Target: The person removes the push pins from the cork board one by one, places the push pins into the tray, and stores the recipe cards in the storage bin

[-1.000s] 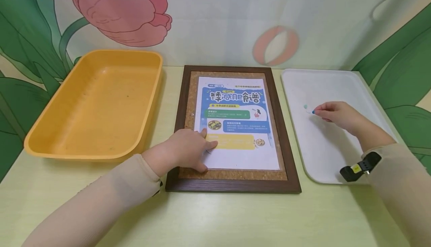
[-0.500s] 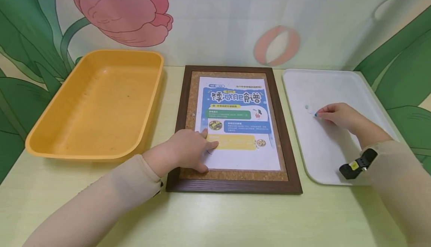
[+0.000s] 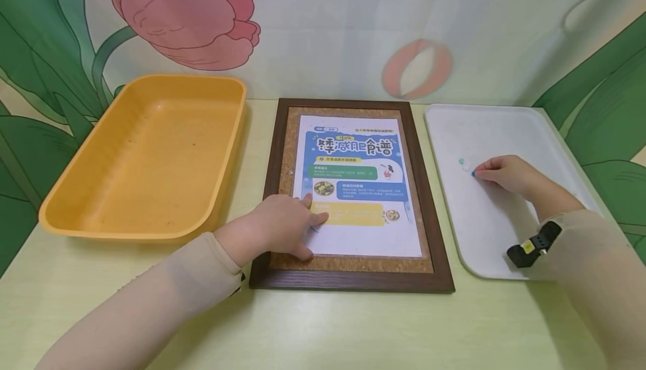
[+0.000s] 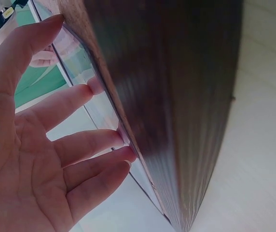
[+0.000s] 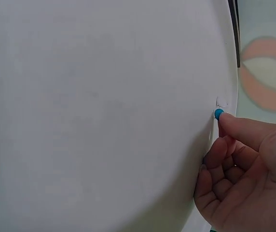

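While grip (image 3: 499, 172) rests, blue pin (image 3: 473, 173) at fingertip.

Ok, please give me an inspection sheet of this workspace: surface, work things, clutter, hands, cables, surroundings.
Surface: pale yellow-green table, bare at the front.
Work things: poster on framed cork board; blue pin, two more pins on white tray.
Clutter: orange bin, nothing seen inside.
Hands: left hand presses the poster with straight fingers; right hand pinches the blue pin.
Cables: nothing seen.
Surroundings: flower-print backdrop.
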{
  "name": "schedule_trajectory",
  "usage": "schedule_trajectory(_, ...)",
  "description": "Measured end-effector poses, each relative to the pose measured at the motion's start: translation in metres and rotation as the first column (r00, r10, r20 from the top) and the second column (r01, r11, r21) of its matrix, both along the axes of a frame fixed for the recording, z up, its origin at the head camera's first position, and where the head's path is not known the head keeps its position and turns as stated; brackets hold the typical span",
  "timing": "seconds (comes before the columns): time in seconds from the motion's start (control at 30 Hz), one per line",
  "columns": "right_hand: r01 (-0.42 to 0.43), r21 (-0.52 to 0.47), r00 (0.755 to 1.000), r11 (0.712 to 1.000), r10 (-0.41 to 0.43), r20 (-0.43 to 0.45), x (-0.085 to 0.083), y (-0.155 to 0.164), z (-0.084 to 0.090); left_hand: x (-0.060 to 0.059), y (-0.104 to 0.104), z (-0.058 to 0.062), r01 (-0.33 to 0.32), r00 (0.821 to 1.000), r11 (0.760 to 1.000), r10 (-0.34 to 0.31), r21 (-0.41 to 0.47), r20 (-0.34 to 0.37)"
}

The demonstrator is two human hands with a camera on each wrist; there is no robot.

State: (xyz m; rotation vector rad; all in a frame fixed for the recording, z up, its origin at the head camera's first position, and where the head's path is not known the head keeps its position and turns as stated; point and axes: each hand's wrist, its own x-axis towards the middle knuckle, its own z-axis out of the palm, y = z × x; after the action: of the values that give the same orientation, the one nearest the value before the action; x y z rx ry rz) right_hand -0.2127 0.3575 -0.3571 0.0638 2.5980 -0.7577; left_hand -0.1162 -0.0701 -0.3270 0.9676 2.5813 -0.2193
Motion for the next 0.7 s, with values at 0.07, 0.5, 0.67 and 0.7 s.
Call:
schedule_trajectory(0.07,-0.005,0.006,1.0,1.0,0.005,-0.007,0.0,-0.001,0.0,0.0,0.0,0.0,0.002,1.0,1.0,-0.002,0.002,-0.004)
schedule_trajectory(0.5,-0.005,0.026,0.999,1.0,0.006,-0.033,0.002,0.001,0.0,0.004,-0.005,-0.004,-0.035,0.999,0.996,0.034,0.078,0.016)
schedule_trajectory(0.67,-0.011,-0.026,0.996,1.0,0.009,-0.083,0.011,-0.006,0.01,0.006,-0.011,-0.007,-0.084,0.994,0.985,0.073,0.152,0.076)
schedule_trajectory(0.7,-0.012,-0.053,0.996,0.999,0.008,-0.092,0.016,-0.01,0.012,0.007,-0.013,-0.008,-0.102,0.991,0.979,0.085,0.177,0.101)
